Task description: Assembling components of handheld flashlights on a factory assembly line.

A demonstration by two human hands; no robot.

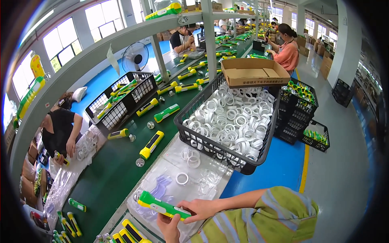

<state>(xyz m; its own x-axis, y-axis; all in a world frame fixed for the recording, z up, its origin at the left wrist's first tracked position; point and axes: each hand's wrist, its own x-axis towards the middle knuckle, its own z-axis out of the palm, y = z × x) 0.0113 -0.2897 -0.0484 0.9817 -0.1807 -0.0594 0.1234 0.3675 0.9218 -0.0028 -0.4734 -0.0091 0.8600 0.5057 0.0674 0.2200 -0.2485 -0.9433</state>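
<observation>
A green and yellow flashlight (159,205) lies tilted across my two hands over the work board. Its wide yellow-rimmed head points to the left, away from me. My left hand (168,227) grips the tail end from below, thumb on the body. With bent fingers my right hand (201,209) holds the same end from the right. Past the flashlight, a loose white ring (182,178) lies flat on the plastic-covered board (170,162), with more white rings (192,158) farther off. Crumpled purplish film (161,185) and small clear pieces (208,182) lie near them.
A black basket (259,163) full of white rings, topped by a cardboard box (254,73), stands beyond my right hand. Flashlights (152,144) lie along the green conveyor (117,162). More flashlights (131,231) sit at the near left. A person (60,125) works across the belt.
</observation>
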